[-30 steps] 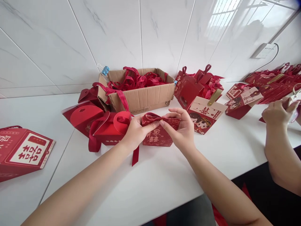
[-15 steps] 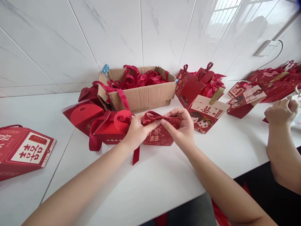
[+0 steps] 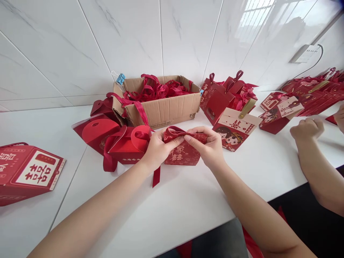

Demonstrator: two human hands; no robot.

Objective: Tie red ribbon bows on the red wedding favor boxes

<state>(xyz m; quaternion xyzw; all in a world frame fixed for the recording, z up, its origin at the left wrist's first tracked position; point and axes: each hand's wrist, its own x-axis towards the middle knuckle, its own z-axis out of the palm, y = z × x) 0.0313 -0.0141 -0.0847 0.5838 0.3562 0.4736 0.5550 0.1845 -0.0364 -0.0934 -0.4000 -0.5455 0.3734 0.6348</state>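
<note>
A small dark red gift bag (image 3: pixel 182 156) with gold lettering stands upright on the white table in front of me. Both my hands grip its gathered top edge. My left hand (image 3: pixel 159 148) pinches the left end beside a loop of dark red ribbon (image 3: pixel 174 129). My right hand (image 3: pixel 208 145) closes on the right part of the top, its thumb near the left thumb at the middle. A ribbon tail (image 3: pixel 156 176) hangs down below my left hand. Close on the left sits a bright red gift box (image 3: pixel 129 148) with a ribbon handle.
Behind stands an open cardboard box (image 3: pixel 172 107) full of red ribbons (image 3: pixel 161 90). More red boxes lie at left (image 3: pixel 32 172) and right, including a box with cartoon faces (image 3: pixel 233 130). A co-worker's hand (image 3: pixel 307 129) reaches in at the far right.
My hands stay on the bag top, with the right fingers slightly shifted. At the far right, the co-worker's hand has moved left, and their other hand has come partly into view.
</note>
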